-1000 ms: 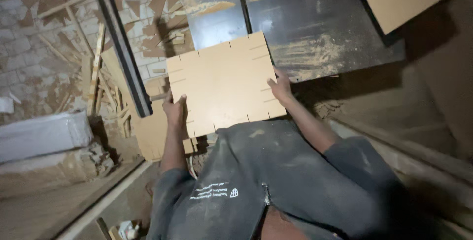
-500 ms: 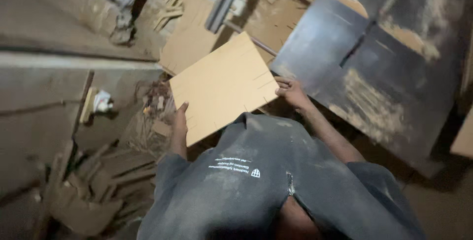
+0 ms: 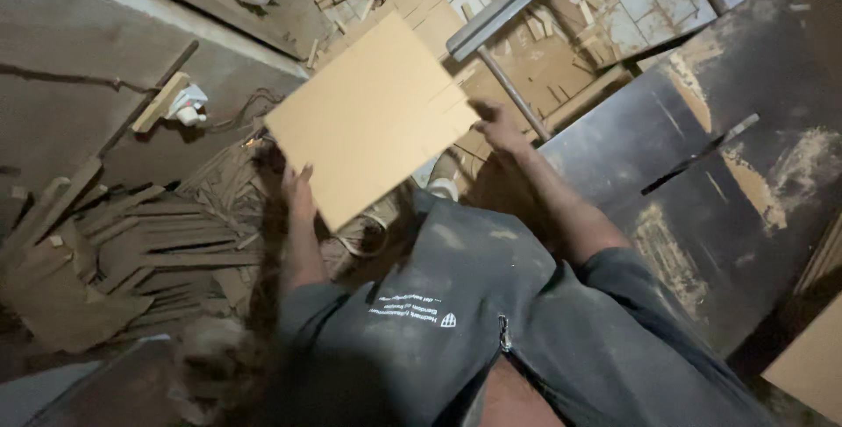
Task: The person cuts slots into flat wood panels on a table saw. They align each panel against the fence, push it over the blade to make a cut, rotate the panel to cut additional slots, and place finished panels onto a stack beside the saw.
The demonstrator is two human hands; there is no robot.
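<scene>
Two hands grip one notched fibreboard panel point(image 3: 368, 116): left hand point(image 3: 298, 192) on lower edge, right hand point(image 3: 498, 124) on side edge, above offcut-strewn floor point(image 3: 158, 234).

The board point(image 3: 373, 116) is plain pale tan, no pattern. The shirt point(image 3: 491, 322) is faded grey with small white print. The saw table point(image 3: 702, 181) is near black, streaked with tan sawdust. Floor tiles point(image 3: 614, 19) look pale, smeared brown. Offcuts point(image 3: 132, 243) are dull brown.
</scene>
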